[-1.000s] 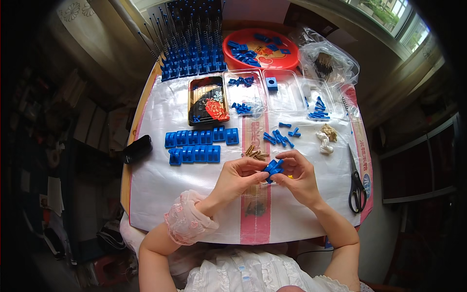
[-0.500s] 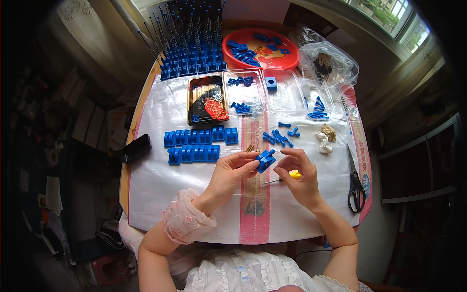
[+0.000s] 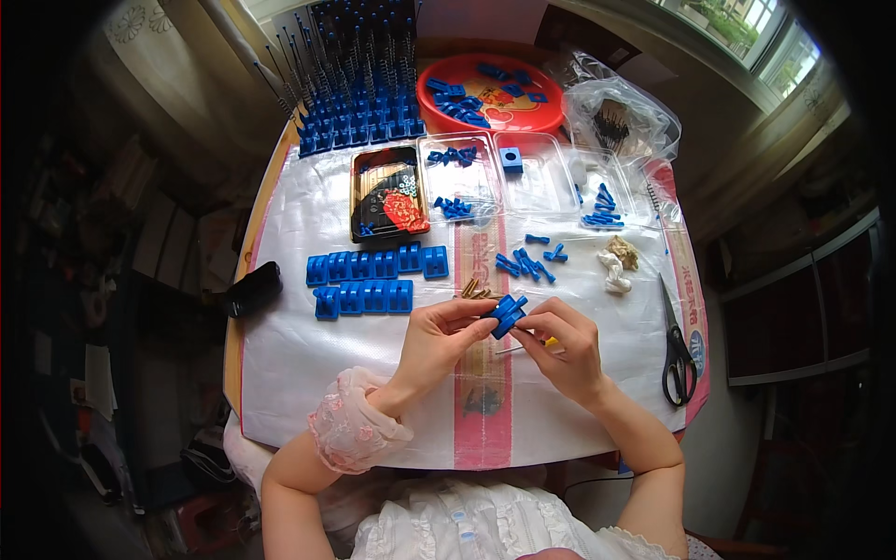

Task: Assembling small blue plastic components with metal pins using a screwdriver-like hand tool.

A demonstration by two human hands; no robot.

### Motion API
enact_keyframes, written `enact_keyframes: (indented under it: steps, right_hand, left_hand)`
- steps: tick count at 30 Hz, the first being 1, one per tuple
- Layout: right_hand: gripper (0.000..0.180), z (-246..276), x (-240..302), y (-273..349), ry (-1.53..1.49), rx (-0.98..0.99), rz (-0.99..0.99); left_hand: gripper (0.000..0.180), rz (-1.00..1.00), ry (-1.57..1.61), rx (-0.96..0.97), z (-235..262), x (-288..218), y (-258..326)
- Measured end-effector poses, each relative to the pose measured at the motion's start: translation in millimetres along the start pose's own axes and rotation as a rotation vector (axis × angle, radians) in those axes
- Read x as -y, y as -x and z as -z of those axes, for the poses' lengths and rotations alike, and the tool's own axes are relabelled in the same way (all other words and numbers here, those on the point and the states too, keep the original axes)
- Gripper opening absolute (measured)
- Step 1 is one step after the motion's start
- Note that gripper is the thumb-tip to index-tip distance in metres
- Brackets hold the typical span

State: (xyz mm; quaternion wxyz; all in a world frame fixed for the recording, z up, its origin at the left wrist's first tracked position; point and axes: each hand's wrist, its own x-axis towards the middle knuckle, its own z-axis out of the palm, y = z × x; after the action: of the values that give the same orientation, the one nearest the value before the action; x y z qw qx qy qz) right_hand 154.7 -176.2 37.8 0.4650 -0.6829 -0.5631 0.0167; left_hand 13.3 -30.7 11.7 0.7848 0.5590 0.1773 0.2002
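Between my hands, above the middle of the table, is a small blue plastic block [image 3: 507, 317] with a bar-shaped blue piece across its top. My left hand [image 3: 437, 341] pinches its left side between thumb and fingers. At its lower right edge, the thumb and fingertips of my right hand [image 3: 567, 353] close on the block. A screwdriver with a yellow handle [image 3: 552, 343] lies under my right hand, mostly covered. Several brass-coloured pins [image 3: 473, 290] lie just beyond my left fingers. Farther off are loose blue bar-shaped pieces [image 3: 530, 265].
Two rows of blue blocks [image 3: 364, 297] sit at the left, near a black case [image 3: 254, 289]. Black scissors [image 3: 679, 359] lie right. Behind are a black tray [image 3: 388, 229], clear trays [image 3: 539, 207], a red plate [image 3: 558, 105] and blue bases with upright springs [image 3: 359, 126].
My right hand has moved left and closed its fingertips on the blue plastic block; before, its fingers were apart beside it. My left hand still holds the block.
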Motion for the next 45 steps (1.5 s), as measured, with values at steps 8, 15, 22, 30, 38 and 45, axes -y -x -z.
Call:
enact_keyframes:
  steps: [8, 15, 22, 30, 38, 45]
  right_hand:
    - [0.014, -1.5, -0.5, -1.0, 0.113, -0.054, 0.083]
    - [0.014, -5.3, -3.0, 3.6, 0.08, -0.054, 0.032]
    - [0.015, -3.0, 0.3, -0.1, 0.168, -0.069, 0.121]
    - [0.013, -7.4, 0.8, 5.2, 0.121, -0.064, 0.025]
    - [0.012, -4.2, 1.9, -0.5, 0.252, -0.095, 0.183]
    - [0.012, -6.4, 0.0, 2.7, 0.25, -0.08, 0.139]
  left_hand:
    - [0.029, -0.008, 0.012, -0.058, -3.5, 3.8, 2.7]
    - [0.028, 0.028, 0.039, -0.061, -5.0, 2.8, 2.8]
    - [0.028, 0.061, 0.044, -0.079, -5.0, 1.3, 3.2]
    - [0.027, 0.059, 0.055, -0.074, -5.1, 1.2, 3.2]
    - [0.027, 0.077, 0.064, -0.076, -4.1, -0.5, 3.1]
    - [0.026, 0.057, 0.055, -0.08, -3.0, 1.4, 3.0]
